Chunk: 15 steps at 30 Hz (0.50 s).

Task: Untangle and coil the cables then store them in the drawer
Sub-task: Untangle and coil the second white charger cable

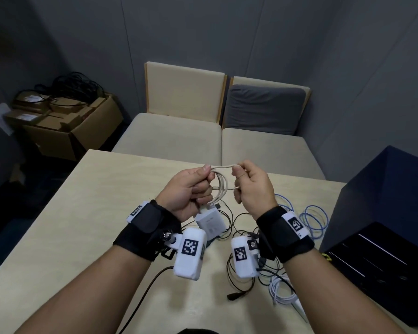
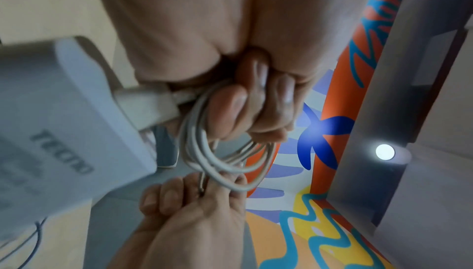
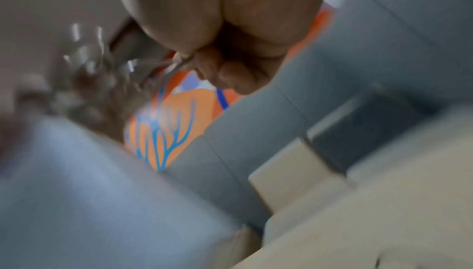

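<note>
cable: white cable (image 1: 223,186), half coiled, up above the table (image 1: 82,213) between both hands
left wrist view: charger brick (image 2: 64,111) lettering is readable, just a smudge in the head view
left hand (image 1: 187,189): fingers curled round the loops
right hand (image 1: 253,186): pinching the top strand

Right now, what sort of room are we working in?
Probably a small office meeting booth or lounge nook: cushioned bench seats against grey panelled walls, a pale wooden table, and a cardboard box of smaller cartons in the corner.

Forearms raised, side by side; left hand (image 1: 187,189) curled round cable (image 1: 225,183) coil; right hand (image 1: 253,186) pinches its top strand.
</note>
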{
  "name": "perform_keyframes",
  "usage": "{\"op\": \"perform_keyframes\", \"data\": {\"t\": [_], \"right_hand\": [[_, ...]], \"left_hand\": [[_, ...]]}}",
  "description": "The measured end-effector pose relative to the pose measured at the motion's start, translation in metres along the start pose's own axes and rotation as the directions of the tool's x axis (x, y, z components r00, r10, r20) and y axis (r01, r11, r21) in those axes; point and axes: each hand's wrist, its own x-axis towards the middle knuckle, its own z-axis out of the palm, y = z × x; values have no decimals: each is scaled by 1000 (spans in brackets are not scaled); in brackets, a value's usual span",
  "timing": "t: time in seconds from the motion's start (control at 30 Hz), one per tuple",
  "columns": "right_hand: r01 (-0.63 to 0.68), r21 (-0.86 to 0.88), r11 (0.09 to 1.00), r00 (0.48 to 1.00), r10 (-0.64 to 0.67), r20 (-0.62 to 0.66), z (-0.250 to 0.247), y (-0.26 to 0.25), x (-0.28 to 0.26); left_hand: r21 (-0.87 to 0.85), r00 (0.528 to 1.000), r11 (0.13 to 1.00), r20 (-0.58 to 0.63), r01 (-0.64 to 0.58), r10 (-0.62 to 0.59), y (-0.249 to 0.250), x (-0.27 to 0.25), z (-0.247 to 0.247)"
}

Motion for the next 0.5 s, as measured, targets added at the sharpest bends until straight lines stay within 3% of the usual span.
{"op": "perform_keyframes", "data": {"t": [0.07, 0.2, 0.33, 0.5], "right_hand": [[-102, 200, 974, 992, 86, 88, 0, -4, -3], [-211, 456, 865, 970, 129, 205, 1, -7, -7], [-329, 555, 764, 934, 176, 311, 5, -4, -10], [-381, 578, 722, 902, 153, 403, -6, -8, -9]], "left_hand": [[9, 1000, 1000, -30, 3, -3, 0, 0, -3], [-11, 999, 1000, -28, 20, -21, -2, 0, -3], [-71, 999, 996, -5, 49, -49, 2, 0, -1], [-32, 998, 998, 0, 57, -57, 5, -3, 0]]}}
